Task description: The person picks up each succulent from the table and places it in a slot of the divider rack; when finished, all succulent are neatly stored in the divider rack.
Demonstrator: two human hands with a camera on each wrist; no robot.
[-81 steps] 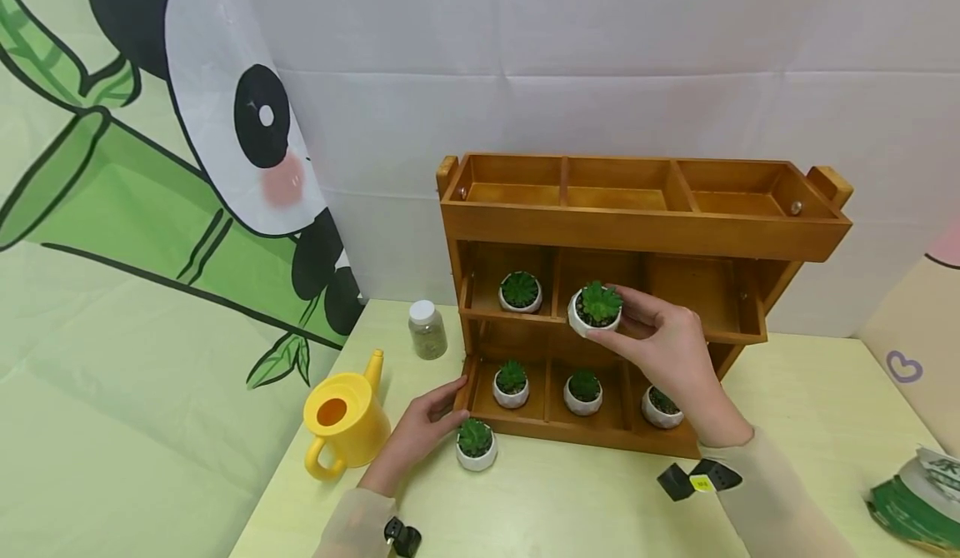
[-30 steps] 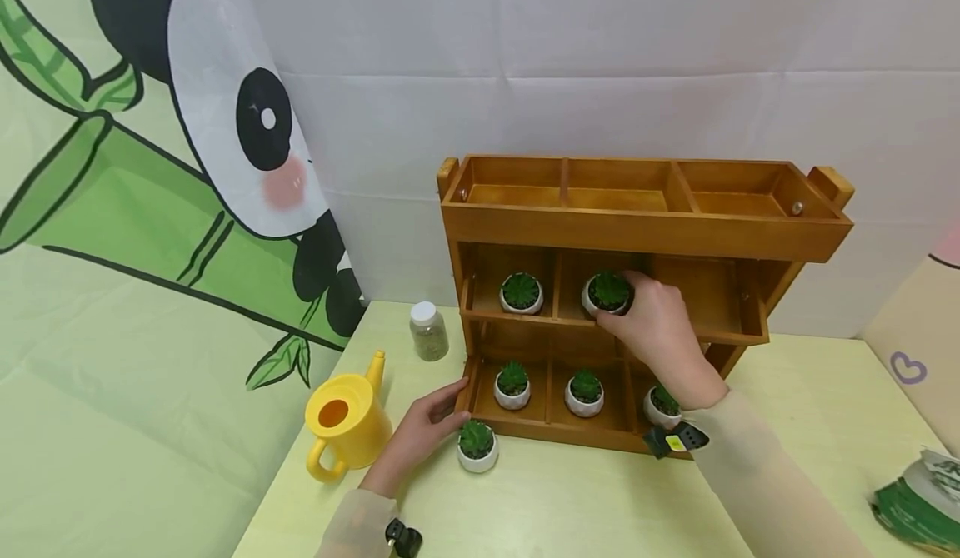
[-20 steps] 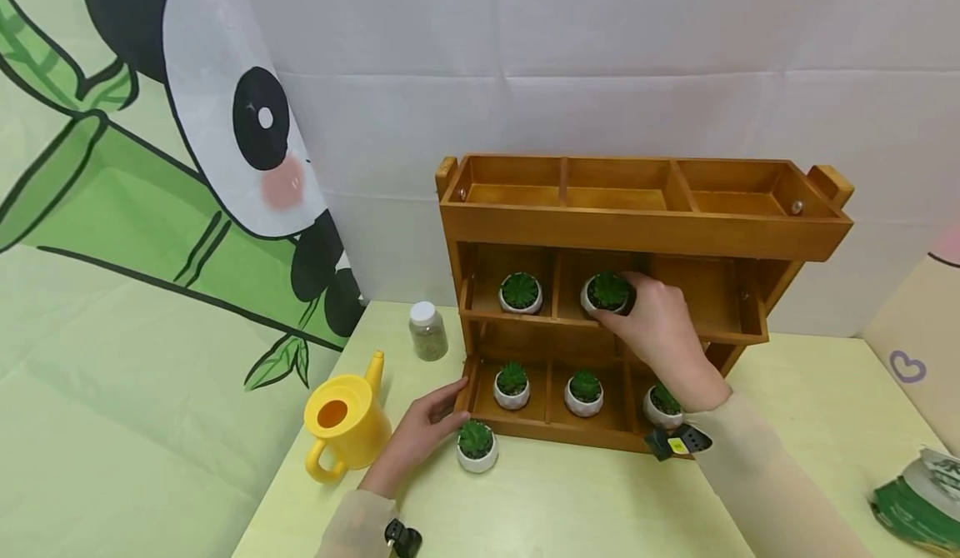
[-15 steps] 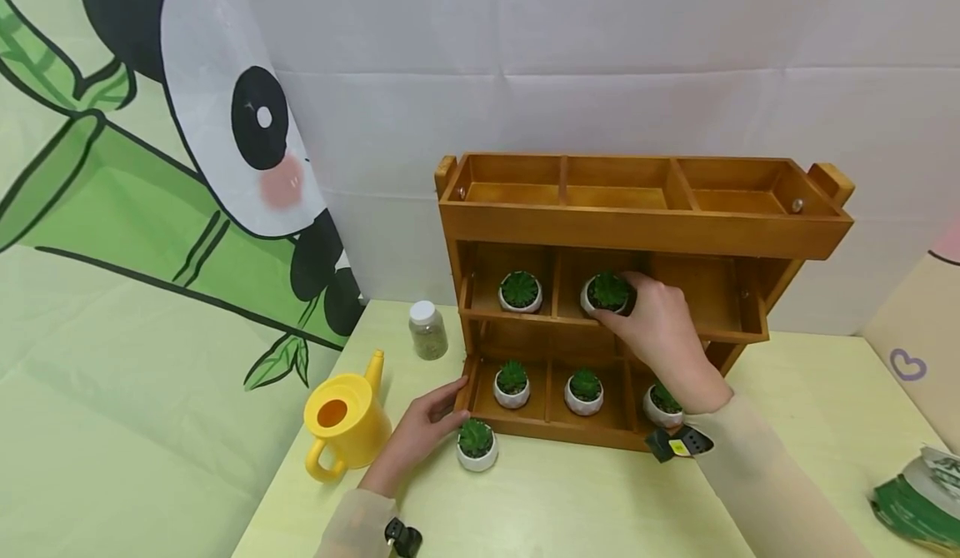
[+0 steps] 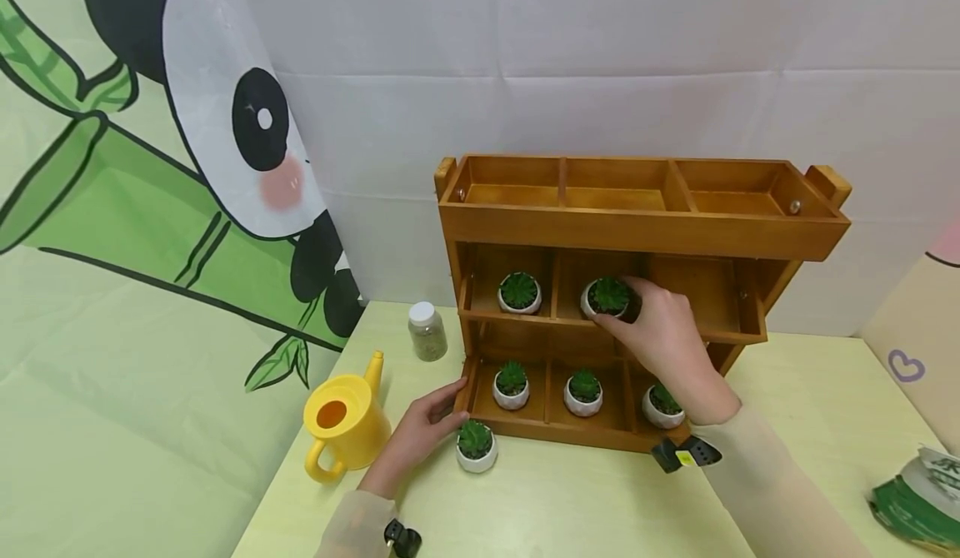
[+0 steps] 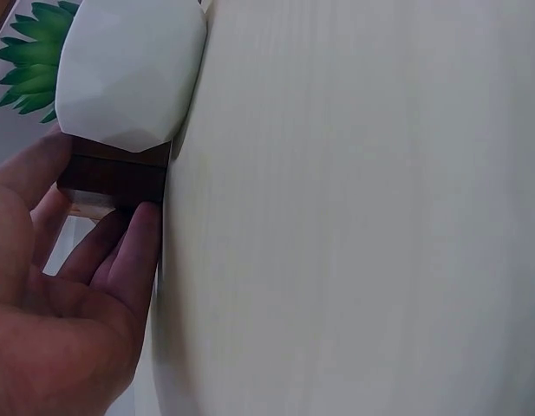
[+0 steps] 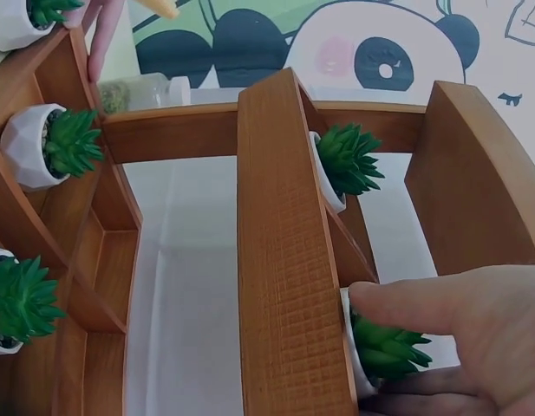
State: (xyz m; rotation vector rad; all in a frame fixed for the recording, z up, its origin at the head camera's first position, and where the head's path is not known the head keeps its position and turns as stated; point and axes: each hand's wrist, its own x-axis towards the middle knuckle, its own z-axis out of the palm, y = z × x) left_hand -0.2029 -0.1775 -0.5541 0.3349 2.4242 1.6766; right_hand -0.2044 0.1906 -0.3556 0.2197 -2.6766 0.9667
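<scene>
In the head view my right hand (image 5: 667, 333) has thumb and fingertips around a small potted succulent (image 5: 607, 296) in the middle compartment of the shelf's middle tier. The right wrist view shows the thumb (image 7: 397, 303) at the white pot's rim, with other fingers on its far side, partly hidden. My left hand (image 5: 422, 433) grips the left end of the wooden shelf's (image 5: 637, 233) bottom tier; in the left wrist view its thumb and fingers bracket the dark wood corner (image 6: 111, 173). Close beside it, another potted succulent (image 5: 477, 445) stands on the table.
One succulent (image 5: 520, 291) sits in the middle tier's left compartment. Along the bottom tier are succulents on the left (image 5: 512, 385), centre (image 5: 583, 392) and right (image 5: 663, 406). A yellow watering can (image 5: 347, 416) and lidded jar (image 5: 427, 331) stand left; a green-and-white bag (image 5: 918, 495) lies right.
My right hand has carried the succulent rightward and back into the middle compartment. Since half a second ago, the hand has drawn slightly back while the pot stays put. The left hand has not moved.
</scene>
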